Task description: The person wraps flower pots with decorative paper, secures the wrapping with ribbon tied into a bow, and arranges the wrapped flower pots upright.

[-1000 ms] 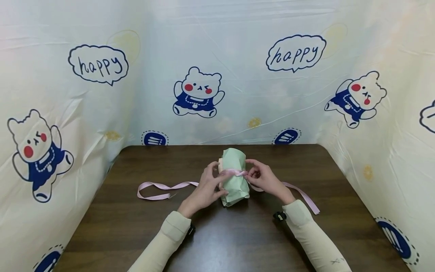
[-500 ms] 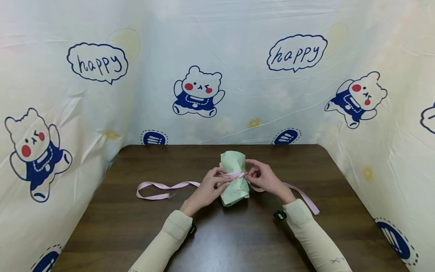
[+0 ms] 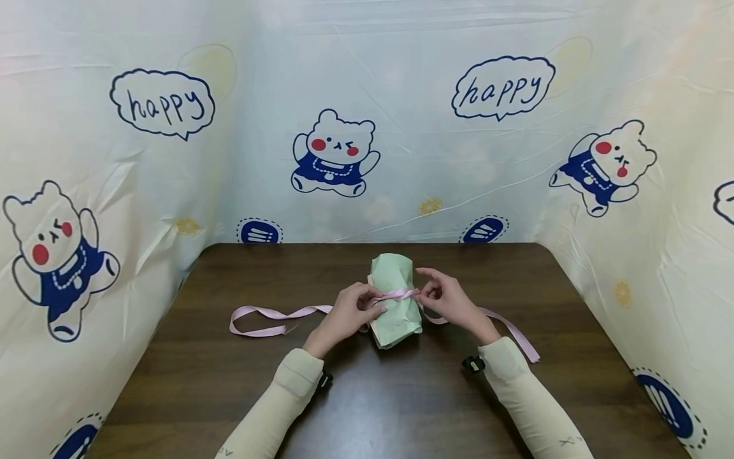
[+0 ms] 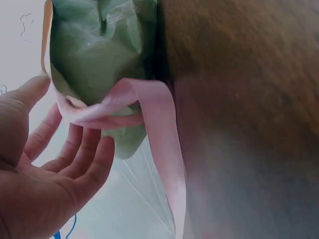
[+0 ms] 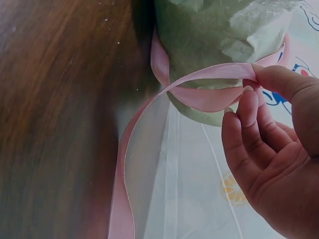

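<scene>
A pale green paper-wrapped bundle (image 3: 395, 274) stands near the table's middle, with a pink ribbon (image 3: 398, 294) wrapped round it and twisted across its front. My left hand (image 3: 346, 312) is at the bundle's left side. Its thumb and fingertips are spread apart, touching the ribbon and the paper edge in the left wrist view. At the other side, my right hand (image 3: 450, 303) pinches the ribbon (image 5: 214, 71) between thumb and forefinger; its other fingers curl below. One loose ribbon tail (image 4: 164, 134) trails left, another tail (image 5: 122, 169) trails right. The bundle's back is hidden.
A dark brown wooden table (image 3: 378, 408) carries everything. Pale curtain-like sheets (image 3: 418, 159) with printed bears and lettering hang behind and at both sides. The left ribbon tail (image 3: 258, 333) loops on the tabletop; the right one (image 3: 518, 338) lies beyond the right wrist.
The left hand's fingers have drawn back leftwards off the front of the ribbon, its thumb coming lower on the paper. The bundle has shifted slightly. The right hand keeps its pinch.
</scene>
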Tool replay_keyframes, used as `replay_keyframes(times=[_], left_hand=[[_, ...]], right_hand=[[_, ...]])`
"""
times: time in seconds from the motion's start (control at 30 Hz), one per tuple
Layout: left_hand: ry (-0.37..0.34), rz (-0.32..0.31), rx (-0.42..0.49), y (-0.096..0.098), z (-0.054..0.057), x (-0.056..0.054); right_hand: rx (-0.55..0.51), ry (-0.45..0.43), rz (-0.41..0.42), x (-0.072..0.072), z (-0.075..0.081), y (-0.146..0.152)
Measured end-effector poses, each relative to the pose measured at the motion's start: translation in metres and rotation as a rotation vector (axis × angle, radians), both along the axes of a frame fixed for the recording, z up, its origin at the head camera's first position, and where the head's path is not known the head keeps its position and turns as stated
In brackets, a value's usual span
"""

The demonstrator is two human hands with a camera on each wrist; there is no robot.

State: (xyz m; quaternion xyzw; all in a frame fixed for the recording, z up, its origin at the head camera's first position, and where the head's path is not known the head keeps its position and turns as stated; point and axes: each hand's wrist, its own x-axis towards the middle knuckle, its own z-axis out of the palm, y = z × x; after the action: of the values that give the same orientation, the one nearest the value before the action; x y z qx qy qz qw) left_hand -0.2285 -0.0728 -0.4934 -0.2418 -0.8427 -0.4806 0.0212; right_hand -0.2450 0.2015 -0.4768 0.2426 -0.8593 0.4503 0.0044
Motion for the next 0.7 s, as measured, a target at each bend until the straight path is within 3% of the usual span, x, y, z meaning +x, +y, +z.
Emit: replay_keyframes(times=[0.33,0.7], left_hand=[[-0.001,-0.048,-0.040,-0.004,0.002,-0.001],[-0.037,-0.017,-0.095,-0.012,0.005,-0.009]], right_hand=[[-0.006,-0.005,0.000,0.000,-0.002,-0.002],[0.016,0.008,0.002,-0.001,0.001,-0.001]])
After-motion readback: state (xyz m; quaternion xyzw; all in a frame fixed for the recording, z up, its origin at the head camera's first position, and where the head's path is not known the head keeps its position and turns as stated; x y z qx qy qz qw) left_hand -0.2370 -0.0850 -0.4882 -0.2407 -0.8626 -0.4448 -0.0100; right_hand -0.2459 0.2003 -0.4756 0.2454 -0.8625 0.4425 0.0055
